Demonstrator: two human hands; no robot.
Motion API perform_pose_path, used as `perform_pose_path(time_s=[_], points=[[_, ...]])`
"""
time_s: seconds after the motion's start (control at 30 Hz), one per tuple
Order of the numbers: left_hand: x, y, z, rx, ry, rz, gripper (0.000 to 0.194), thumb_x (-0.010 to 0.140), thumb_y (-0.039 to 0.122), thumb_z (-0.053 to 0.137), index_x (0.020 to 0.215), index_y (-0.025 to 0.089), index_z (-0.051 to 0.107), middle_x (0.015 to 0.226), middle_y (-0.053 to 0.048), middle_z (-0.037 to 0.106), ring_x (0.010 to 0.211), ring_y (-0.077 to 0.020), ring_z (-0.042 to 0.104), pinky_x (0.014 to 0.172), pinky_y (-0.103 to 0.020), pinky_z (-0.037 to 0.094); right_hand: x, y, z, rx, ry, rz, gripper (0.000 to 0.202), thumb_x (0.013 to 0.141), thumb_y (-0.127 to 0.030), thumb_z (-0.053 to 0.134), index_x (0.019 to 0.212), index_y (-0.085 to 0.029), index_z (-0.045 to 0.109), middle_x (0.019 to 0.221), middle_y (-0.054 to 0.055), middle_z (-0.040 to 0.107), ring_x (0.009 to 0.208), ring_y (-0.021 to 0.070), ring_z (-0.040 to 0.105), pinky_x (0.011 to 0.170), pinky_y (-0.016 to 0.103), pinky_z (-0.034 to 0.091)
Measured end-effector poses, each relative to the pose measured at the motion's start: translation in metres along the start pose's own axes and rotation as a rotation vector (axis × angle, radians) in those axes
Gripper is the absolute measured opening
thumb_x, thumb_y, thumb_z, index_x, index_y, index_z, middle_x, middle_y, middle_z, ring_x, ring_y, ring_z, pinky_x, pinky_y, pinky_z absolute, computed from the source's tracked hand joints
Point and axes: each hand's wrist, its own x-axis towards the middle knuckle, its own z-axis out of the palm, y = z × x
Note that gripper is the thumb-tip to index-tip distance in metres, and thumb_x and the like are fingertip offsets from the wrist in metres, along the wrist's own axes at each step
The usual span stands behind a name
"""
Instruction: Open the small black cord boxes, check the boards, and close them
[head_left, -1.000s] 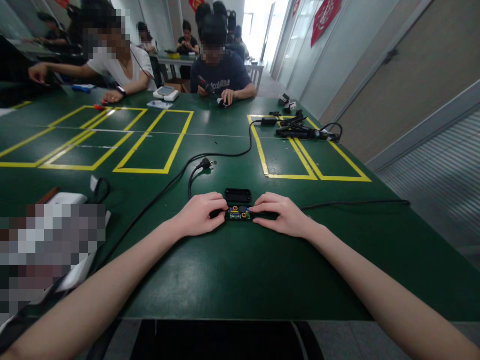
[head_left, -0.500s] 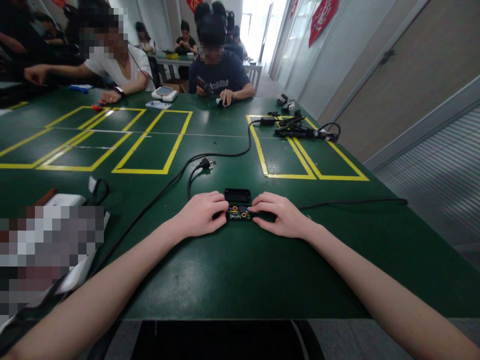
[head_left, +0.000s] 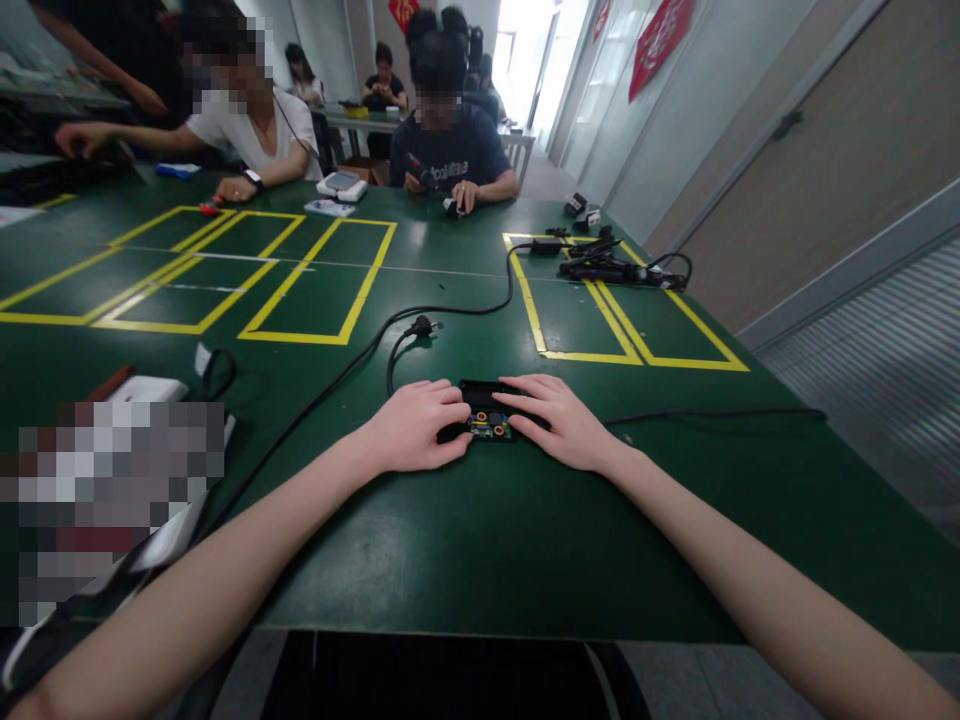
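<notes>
A small green circuit board (head_left: 491, 426) with copper-wound coils lies in front of me, apparently in a black case half. My left hand (head_left: 424, 425) has its thumb and fingers closed on the board's left end. Just behind the board lies an empty-looking black case cover (head_left: 478, 392), open side up. My right hand (head_left: 562, 422) is spread, its upper fingers reaching over the cover's right end and its thumb near the board's right end. Whether those fingertips touch is hard to tell. A black cable (head_left: 712, 412) runs off rightward from behind my right hand.
A black plug (head_left: 422, 327) and a long cord (head_left: 375, 340) lie ahead on the green table (head_left: 390, 560). Bundled black adapters and cables (head_left: 615, 268) sit at far right, among yellow tape outlines (head_left: 296, 338). Two co-workers sit across. A blurred-out item (head_left: 120, 480) stands left.
My right hand has loosened from the board's right end, and its fingers have spread and moved back toward the case cover. The left hand keeps its hold. The view has shifted slightly.
</notes>
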Motion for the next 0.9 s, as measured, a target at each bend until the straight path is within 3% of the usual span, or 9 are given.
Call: perform_pose_path(time_s=[0.17,0.3,0.63,0.9], points=[[-0.0012,-0.0005,0.0035,0.02,0.072,0.002,0.025,0.094,0.042,0.068,0.091,0.018,0.068,0.106,-0.008,0.068,0.091,-0.0212,0.063,0.079,-0.034,0.048,0.0007,0.0001,-0.0023,0.099,0.047,0.005,0.03,0.105,-0.03,0.052,0.119,-0.026,0.078,0.132,0.011,0.072,0.119,0.0292,0.068,0.103,0.053,0.056],[-0.0006,-0.0007,0.0034,0.019,0.096,0.033,0.024,0.094,0.039,0.07,0.086,0.017,0.068,0.119,-0.009,0.071,0.102,-0.0239,0.064,0.083,-0.037,0.048,0.0012,-0.0002,-0.0027,0.205,0.114,0.053,0.025,0.103,-0.028,0.056,0.107,-0.025,0.08,0.125,0.011,0.073,0.113,0.0267,0.071,0.1,0.047,0.059],[-0.001,-0.002,0.0081,-0.03,0.154,0.058,0.02,0.095,0.034,0.068,0.086,0.017,0.069,0.109,-0.006,0.078,0.095,-0.0214,0.068,0.079,-0.034,0.048,0.0032,-0.004,-0.0014,0.353,0.216,0.093,0.013,0.095,-0.021,0.067,0.096,-0.024,0.08,0.119,0.009,0.073,0.111,0.025,0.071,0.099,0.044,0.059],[-0.0025,-0.0007,0.0105,-0.021,0.172,0.017,0.026,0.094,0.035,0.067,0.112,0.017,0.07,0.1,-0.008,0.075,0.089,-0.0204,0.068,0.079,-0.032,0.052,0.0054,-0.0081,-0.0018,0.398,0.255,0.124,0.01,0.093,-0.02,0.069,0.096,-0.025,0.078,0.115,0.008,0.074,0.11,0.025,0.071,0.1,0.046,0.06]])
